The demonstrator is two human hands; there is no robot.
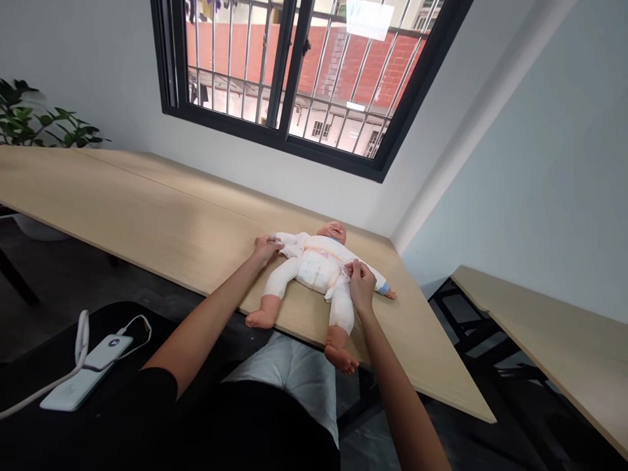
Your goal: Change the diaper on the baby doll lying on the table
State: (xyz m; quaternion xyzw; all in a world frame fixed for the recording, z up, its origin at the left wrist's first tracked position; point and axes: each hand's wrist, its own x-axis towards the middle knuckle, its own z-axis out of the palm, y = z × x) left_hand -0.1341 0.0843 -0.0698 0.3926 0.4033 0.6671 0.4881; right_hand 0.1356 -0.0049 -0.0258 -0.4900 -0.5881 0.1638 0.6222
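A baby doll (pixel 279 278) in white clothing with blue cuffs lies on its back on the wooden table, its head away from me and its bare feet over the near edge. Around its hips sits a white diaper (pixel 314 269) with faint coloured marks. My left hand (pixel 267 249) is closed at the doll's side, pinching the diaper's left edge beside the doll's sleeve. On the other side my right hand (pixel 361 280) is closed, with thumb and fingers pinching the diaper's right edge above the doll's leg. The fingertips of both hands are partly hidden.
The wooden table (pixel 161 216) runs along the wall under a barred window (pixel 284 134). To my left, a white power bank (pixel 88 373) with a cable lies on a black seat. A second table (pixel 540 314) stands at right; a plant (pixel 44 124) is at far left.
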